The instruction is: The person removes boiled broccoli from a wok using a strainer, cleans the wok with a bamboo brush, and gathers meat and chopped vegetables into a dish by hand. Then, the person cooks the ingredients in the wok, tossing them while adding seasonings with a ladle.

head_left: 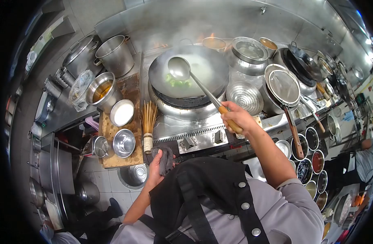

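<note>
My right hand (240, 117) is closed around the wooden handle of a long steel ladle (206, 92). The ladle's bowl is over a large steaming wok (160, 67), which sits on a round burner. Green vegetables (177, 81) lie in pale, steamy liquid in the wok, partly behind the ladle. Near the stove's front edge my left hand (156, 167) grips a dark grey cloth (166, 161). A bamboo wok brush (148, 126) stands just beyond that hand. Steam blurs the wok's contents.
Left of the wok, a wooden board (131, 156) carries a bowl of white contents (122, 113) and a metal bowl (124, 143). A perforated ladle (245, 98) and a wire strainer (282, 87) lie to the right. Sauce pots (318, 162) stand lower right. Other people are at both sides.
</note>
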{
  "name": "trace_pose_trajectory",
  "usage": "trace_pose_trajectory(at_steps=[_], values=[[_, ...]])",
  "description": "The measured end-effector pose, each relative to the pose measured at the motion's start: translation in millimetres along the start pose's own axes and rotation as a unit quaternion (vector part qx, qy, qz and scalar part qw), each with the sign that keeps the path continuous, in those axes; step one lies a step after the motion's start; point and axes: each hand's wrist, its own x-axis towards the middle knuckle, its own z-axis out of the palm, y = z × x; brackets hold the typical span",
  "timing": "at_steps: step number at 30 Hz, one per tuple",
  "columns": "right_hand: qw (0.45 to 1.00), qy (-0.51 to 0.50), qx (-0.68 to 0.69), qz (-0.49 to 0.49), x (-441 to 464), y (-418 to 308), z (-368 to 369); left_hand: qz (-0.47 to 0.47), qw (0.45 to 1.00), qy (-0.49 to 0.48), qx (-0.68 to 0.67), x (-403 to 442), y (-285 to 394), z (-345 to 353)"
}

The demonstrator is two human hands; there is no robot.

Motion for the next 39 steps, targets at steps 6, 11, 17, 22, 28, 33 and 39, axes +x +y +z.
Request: trace_pose_trajectory(at_steps=[6,11,17,22,28,33,39], values=[[0.977,0.099,-0.176,-0.065,37,24,-4,-0.011,1.0,-0.007,-0.01,0,-2,-7],[0.973,0.112,-0.164,-0.118,27,15,-1,-0.012,0.999,-0.027,-0.013,-3,-5,-20],[0.98,0.105,-0.162,-0.054,49,16,-9,0.014,1.0,0.005,0.006,-7,-5,-3],[0.966,0.125,-0.196,-0.113,45,20,-16,0.021,1.0,-0.005,0.003,-10,-3,-2],[0.956,0.149,-0.216,-0.129,43,-2,-9,0.029,0.999,0.011,0.012,-5,-9,-4],[0.891,0.168,-0.391,-0.158,58,-11,-9,0.031,0.999,0.016,0.033,-6,-9,4],[0.995,0.058,-0.049,-0.06,-6,-10,-29,0.048,0.999,0.022,0.013,-9,-8,-6]])
